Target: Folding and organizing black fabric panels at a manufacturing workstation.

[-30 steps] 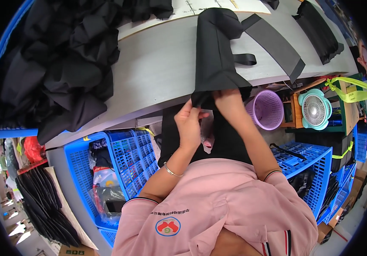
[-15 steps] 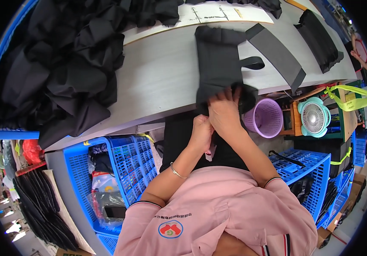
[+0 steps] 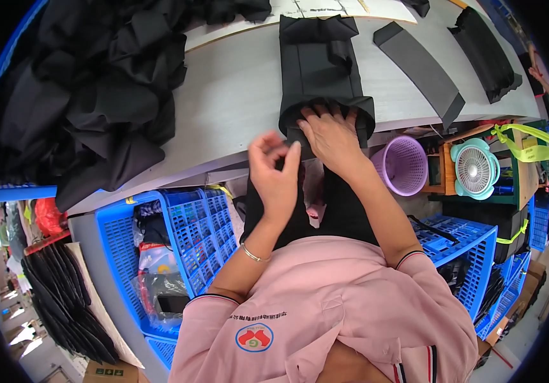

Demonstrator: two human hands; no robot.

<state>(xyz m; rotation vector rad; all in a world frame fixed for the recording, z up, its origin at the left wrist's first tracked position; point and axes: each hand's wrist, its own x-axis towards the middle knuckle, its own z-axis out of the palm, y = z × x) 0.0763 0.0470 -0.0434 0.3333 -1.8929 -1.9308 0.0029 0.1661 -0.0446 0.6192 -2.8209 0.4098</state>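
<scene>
A black fabric sleeve [image 3: 309,70] lies lengthwise on the table, its open end toward me and a strap loop folded over its far half. The fingers of my right hand [image 3: 335,142] are spread and reach into that near opening, resting on the cloth with the fingertips partly hidden by its edge. To the left of the opening, my left hand [image 3: 276,179] is raised off the cloth. Its fingers are loosely bent, with the thumb apart and nothing visible between them. A flat dark grey strip [image 3: 418,70] with black ends lies to the right of the sleeve.
Crumpled black cloth [image 3: 108,102] fills a blue crate at the left. A stack of black pieces [image 3: 485,54] sits far right on the grey table [image 3: 223,96]. Beyond the near edge are a purple basket [image 3: 404,166], a small fan [image 3: 475,168] and blue crates [image 3: 201,239].
My left hand has let go of the sleeve's near end and risen to the left. The sleeve has shifted slightly away and left, its strap now lying over it rather than sticking out right.
</scene>
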